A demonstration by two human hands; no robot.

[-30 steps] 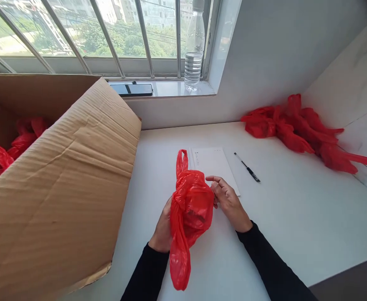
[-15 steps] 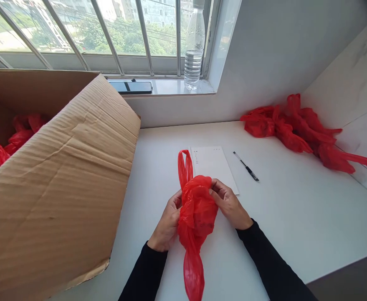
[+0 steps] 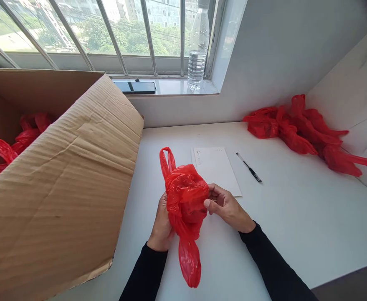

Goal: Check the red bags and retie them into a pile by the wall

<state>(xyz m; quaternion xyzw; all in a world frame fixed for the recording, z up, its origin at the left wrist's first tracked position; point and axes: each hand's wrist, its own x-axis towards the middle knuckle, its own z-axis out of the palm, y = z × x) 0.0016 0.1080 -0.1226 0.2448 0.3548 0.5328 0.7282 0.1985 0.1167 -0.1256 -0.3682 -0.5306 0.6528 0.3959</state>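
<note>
A knotted red plastic bag (image 3: 186, 196), bundled around something hidden, is held above the white table. One looped handle stands up at its top left and another end hangs down toward me. My left hand (image 3: 163, 225) is closed on the bag's left side, its fingers partly hidden behind the plastic. At the right edge, my right hand (image 3: 229, 207) has its thumb and fingertips against the bag, curled about the plastic. Just behind the bag lies a white notepad (image 3: 217, 169) with small writing, and a black pen (image 3: 249, 168) rests to its right.
A large open cardboard box (image 3: 67, 184) stands at the left with red plastic bags (image 3: 26, 136) inside. Several more red bags (image 3: 299, 129) lie by the wall at the back right. On the windowsill are a phone (image 3: 136, 87) and a water bottle (image 3: 198, 54).
The bag has moved left and tilted between my hands, with its top handle swinging left. My right thumb has shifted toward the bag's edge. The view has turned slightly left.
</note>
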